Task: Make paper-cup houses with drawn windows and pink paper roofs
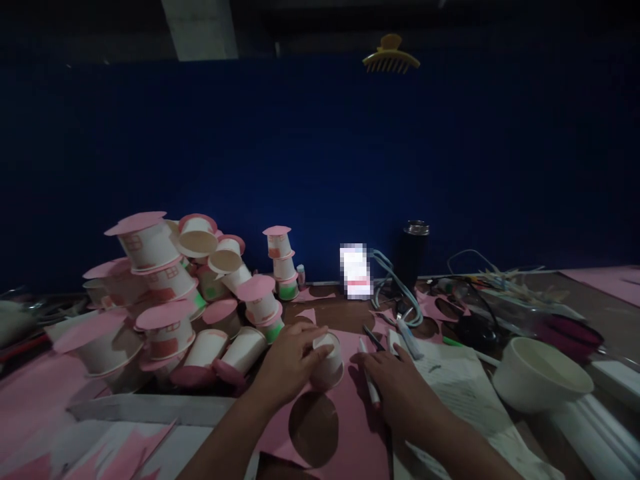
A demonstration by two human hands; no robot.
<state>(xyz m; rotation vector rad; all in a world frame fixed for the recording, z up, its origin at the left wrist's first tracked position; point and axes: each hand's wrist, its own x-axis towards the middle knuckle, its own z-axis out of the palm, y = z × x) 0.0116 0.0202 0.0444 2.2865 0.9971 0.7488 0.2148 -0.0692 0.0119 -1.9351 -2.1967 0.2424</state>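
Observation:
My left hand [295, 357] is closed around a small white paper cup [329, 367], which stands upside down on a pink paper sheet [360, 427]. The sheet has a large round hole in front of the cup. On the right, my right hand [393, 380] rests low over the sheet, its fingers bent across a white marker [371, 387] with a reddish end. Just beyond those fingertips lies a dark, thin-tipped tool [374, 337], partly hidden. A small white piece [395, 340] sits beside it.
Stacked paper cups with pink discs [163, 280] crowd the left. Behind stand a lit phone [356, 272] and a dark flask [413, 257] near a looped cable [420, 307]. A white bowl-like cup [540, 377] and a printed sheet [455, 393] lie right.

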